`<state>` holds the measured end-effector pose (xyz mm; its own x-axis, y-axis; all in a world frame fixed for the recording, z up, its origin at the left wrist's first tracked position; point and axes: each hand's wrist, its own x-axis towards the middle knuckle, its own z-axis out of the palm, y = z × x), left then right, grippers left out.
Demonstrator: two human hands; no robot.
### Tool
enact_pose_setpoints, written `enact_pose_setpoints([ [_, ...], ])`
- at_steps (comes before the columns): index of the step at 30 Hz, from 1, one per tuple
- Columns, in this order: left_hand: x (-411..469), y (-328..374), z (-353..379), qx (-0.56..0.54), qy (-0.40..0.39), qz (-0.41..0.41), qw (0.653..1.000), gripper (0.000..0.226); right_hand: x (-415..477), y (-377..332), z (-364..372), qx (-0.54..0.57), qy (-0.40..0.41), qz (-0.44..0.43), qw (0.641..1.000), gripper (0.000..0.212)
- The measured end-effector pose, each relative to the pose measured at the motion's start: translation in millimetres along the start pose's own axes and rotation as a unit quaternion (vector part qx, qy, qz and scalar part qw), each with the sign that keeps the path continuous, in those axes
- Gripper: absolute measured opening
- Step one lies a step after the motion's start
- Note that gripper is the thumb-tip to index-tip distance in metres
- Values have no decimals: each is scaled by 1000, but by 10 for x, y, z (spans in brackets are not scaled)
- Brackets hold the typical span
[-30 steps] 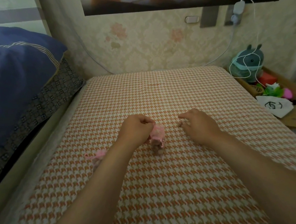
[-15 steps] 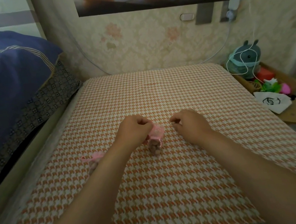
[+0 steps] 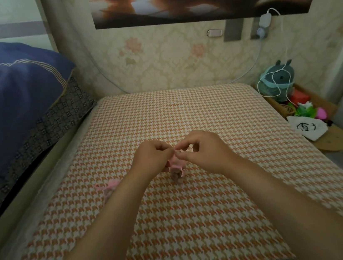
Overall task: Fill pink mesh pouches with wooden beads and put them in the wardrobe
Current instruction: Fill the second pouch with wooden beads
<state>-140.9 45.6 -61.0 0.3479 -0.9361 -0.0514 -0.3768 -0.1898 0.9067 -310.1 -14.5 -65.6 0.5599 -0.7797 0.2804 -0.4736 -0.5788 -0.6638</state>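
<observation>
A small pink mesh pouch [image 3: 176, 167] with brown wooden beads showing in its lower part hangs just above the orange houndstooth cloth [image 3: 200, 224]. My left hand [image 3: 152, 157] pinches its top from the left. My right hand [image 3: 205, 150] pinches the same top edge from the right, thumb and forefinger closed on it. A second pink pouch [image 3: 109, 185] lies on the cloth to the left, partly hidden behind my left forearm.
A dark blue quilt [image 3: 10, 103] is heaped on the bed at the left. At the right edge a wooden tray [image 3: 324, 103] holds a teal toy [image 3: 279, 80], a white cable, a red box, green and pink items and a white drawstring bag [image 3: 306, 128]. A wallpapered wall stands behind.
My right hand has moved left from the cloth and closed on the pouch's top. My left hand has kept hold of the pouch and raised it slightly.
</observation>
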Motion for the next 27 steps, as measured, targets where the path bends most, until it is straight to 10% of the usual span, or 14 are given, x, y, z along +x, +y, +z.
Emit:
enact_pose_setpoints([
  [9,-7,15,27,14,-26,32,999,17,-3,341,-329,5,105,110,988,20],
  [22,22,32,233,35,-86,51,994,10,-150,757,-42,-221,-58,155,961,49],
  [27,-5,55,212,14,-81,59,995,14,-189,433,-54,57,-56,128,988,60],
])
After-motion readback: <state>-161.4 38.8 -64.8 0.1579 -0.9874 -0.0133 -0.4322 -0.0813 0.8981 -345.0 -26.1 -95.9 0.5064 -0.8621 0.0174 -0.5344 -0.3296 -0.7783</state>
